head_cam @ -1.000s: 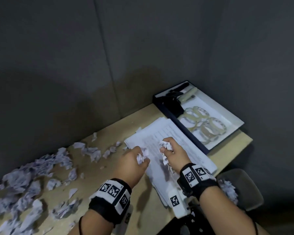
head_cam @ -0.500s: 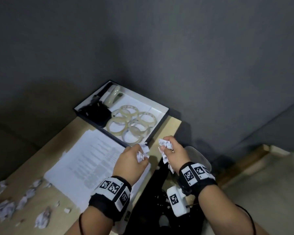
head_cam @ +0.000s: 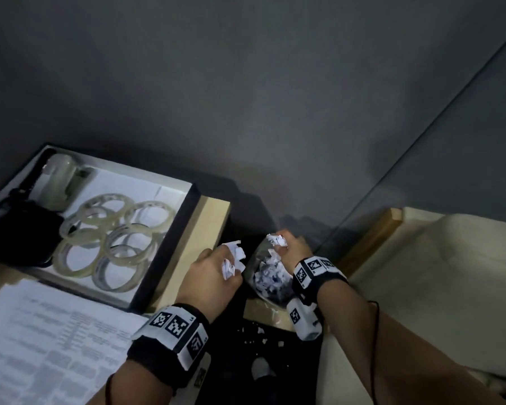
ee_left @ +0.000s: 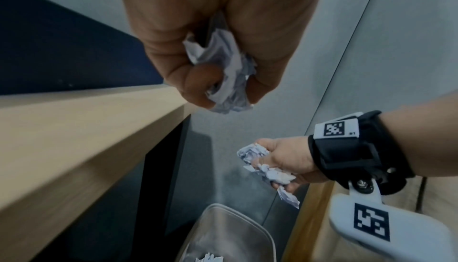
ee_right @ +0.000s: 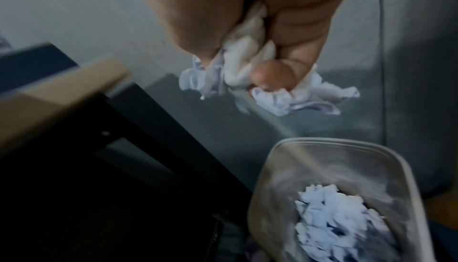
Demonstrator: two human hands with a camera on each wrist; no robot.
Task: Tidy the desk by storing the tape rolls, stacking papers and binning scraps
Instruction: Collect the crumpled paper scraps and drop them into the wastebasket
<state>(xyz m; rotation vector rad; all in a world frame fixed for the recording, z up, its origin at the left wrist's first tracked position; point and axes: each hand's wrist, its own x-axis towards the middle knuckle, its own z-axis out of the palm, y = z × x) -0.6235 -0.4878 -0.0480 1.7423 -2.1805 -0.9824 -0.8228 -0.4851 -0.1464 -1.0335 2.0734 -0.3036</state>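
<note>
We're at the binning step. Both hands carry crumpled paper scraps and are past the end of the desk, over or near the bin on the floor.

Left hand: fingers curled tight round a wad of scraps, white bits poking out by the thumb. It sits just off the desk's end, beside the bin, not quite over it from the head view. We judge it needs a bit more travel right before letting go, or bits land on the floor.

Right hand: fingers pinch a second wad, loose tails hanging down. The right wrist view puts it above the bin's far rim. Fists are closed hard because the scraps are small and loose; a slack hold would shed them on the way.

The bin is clear plastic, already holding a pile of torn paper. A few white flecks show on the dark area below the desk, too small to be sure what they are.

Other task items look placed: 6 or so tape rolls lie overlapping in the shallow box on the desk, next to a tape dispenser and a dark object we can't identify. The printed papers lie in front of the box as 1 stack.

Writing: text on the papers is blurred, unreadable. Wrist bands carry square black-and-white marker codes only; no brand legible.
</note>
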